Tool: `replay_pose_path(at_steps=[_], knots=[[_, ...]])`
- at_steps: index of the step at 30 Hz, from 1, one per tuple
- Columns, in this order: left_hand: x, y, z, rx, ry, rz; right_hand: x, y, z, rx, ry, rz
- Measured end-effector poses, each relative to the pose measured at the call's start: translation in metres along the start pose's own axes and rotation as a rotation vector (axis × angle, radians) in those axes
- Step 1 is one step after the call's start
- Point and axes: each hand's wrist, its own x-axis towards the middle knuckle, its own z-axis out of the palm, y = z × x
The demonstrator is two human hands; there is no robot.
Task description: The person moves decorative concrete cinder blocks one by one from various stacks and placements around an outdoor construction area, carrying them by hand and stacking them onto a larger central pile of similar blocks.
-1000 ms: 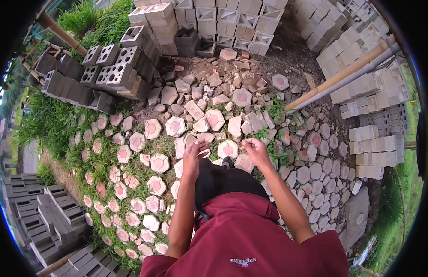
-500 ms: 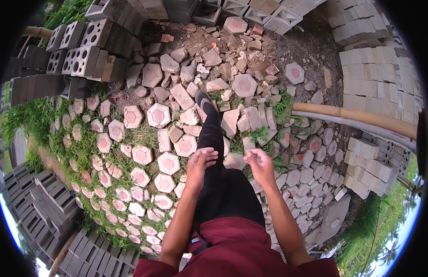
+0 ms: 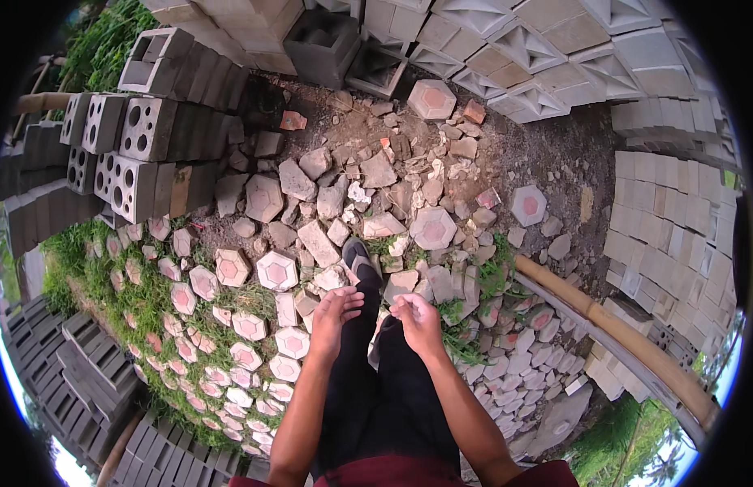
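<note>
My left hand [image 3: 337, 315] hangs in front of my body, above my left leg, its fingers loosely bent and nothing held. To its right, my right hand [image 3: 417, 321] is also empty, fingers slackly curled and not wrapped round anything. The hands are apart and touch nothing. Beneath them my legs in black trousers [image 3: 384, 406] stand over broken stone. One sandalled foot [image 3: 358, 258] rests on the rubble ahead; the other foot is partly hidden by my right hand. Close to the front foot lie a rectangular stone block [image 3: 319, 243] and a hexagonal paver [image 3: 433, 228] with a reddish centre.
Loose rubble [image 3: 378, 170] and hexagonal pavers [image 3: 277, 270] make the ground uneven. Hollow concrete blocks [image 3: 125, 188] are stacked left; patterned blocks [image 3: 526, 45] form a wall ahead. A bamboo pole [image 3: 604, 321] crosses on the right. Grass [image 3: 141, 284] grows among the left-hand pavers.
I have moved forward: the block wall ahead looks nearer and the second foot now shows behind the front one. Both hands have drawn a little closer together, still empty.
</note>
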Motion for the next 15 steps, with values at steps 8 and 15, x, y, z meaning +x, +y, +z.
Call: replay_pose_path(at_steps=[8,15], knots=[[0.103,0.071,0.02,0.055,0.056,0.015,0.14,-0.086,0.004,-0.307,0.041,-0.299],[0.205,0.135,0.05,0.065,0.103,0.035,0.276,-0.121,-0.028,-0.309,0.037,-0.282]])
